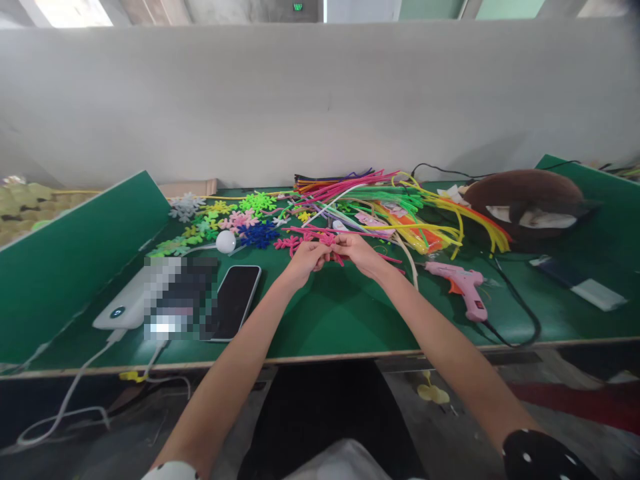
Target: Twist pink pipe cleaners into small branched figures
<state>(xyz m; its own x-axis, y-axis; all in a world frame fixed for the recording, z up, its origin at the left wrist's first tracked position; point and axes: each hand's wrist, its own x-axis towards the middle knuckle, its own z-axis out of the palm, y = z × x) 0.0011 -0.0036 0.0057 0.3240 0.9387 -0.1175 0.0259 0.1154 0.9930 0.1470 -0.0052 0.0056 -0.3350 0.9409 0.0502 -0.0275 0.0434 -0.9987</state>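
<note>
Where the two arms come together over the middle of the green bench (330, 327), the head view shows the left hand (306, 259) and the right hand (359, 253) close together, fingertips nearly meeting. The fingers of both are pinched on bent pink fuzzy stems (327, 238), which sit between the hands; the exact grip of each finger is too small to make out.

To the left, fuzzy snowflakes (257, 235) in dark blue, light pink, green, yellow and pale gray lie grouped, with a round white object (226, 242) just beside them. Nearer the person lie a dark-screened phone (240, 300) and a white power bank (125, 303); a pixelated patch hides what is between these two. Beyond the hands, long loose stems (345, 192) in many colors spread out to the right. A pink glue gun (467, 290) with an orange trigger rests right of the right hand, its black cord (536, 327) curving over the bench.
</note>
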